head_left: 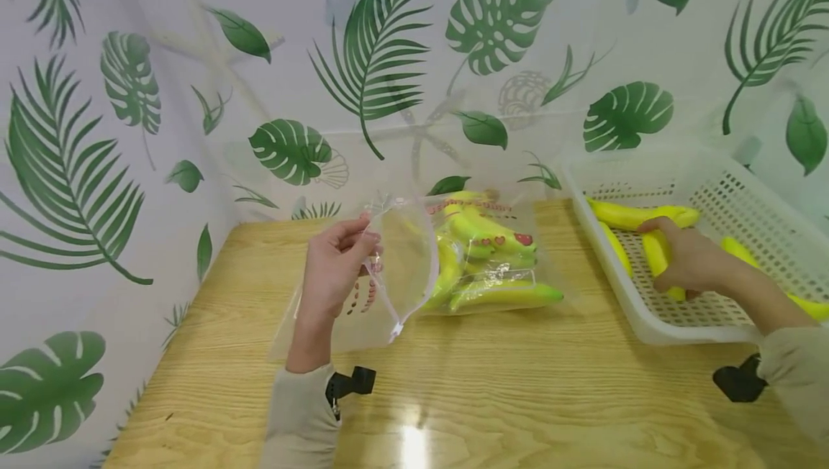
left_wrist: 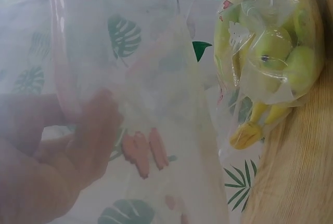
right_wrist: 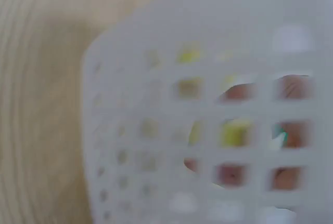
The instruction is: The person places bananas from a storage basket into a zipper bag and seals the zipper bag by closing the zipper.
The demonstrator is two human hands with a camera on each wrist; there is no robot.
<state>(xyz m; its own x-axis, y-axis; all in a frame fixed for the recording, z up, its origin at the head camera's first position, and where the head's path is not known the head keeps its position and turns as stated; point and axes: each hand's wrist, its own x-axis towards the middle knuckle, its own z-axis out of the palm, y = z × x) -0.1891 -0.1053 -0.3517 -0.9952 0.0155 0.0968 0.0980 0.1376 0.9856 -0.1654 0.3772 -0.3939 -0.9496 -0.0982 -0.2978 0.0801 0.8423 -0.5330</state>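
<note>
My left hand (head_left: 337, 260) pinches the rim of a clear zip bag (head_left: 401, 260), holding its mouth apart; a white slider sits at the lower corner of the zip. In the left wrist view the fingers (left_wrist: 96, 135) show hazily against the film of the bag, which has red print. Inside the white basket at the right, my right hand (head_left: 693, 260) grips a yellow banana (head_left: 657, 257), thumb and fingers on either side. The right wrist view shows that hand only through the holes of the basket wall (right_wrist: 208, 109).
A filled clear bag of several bananas (head_left: 492, 253) lies behind the held bag on the wooden table (head_left: 486, 383). More bananas, one of them a long banana (head_left: 635, 213), lie in the basket (head_left: 637, 321). A leaf-patterned cloth (head_left: 401, 37) hangs behind.
</note>
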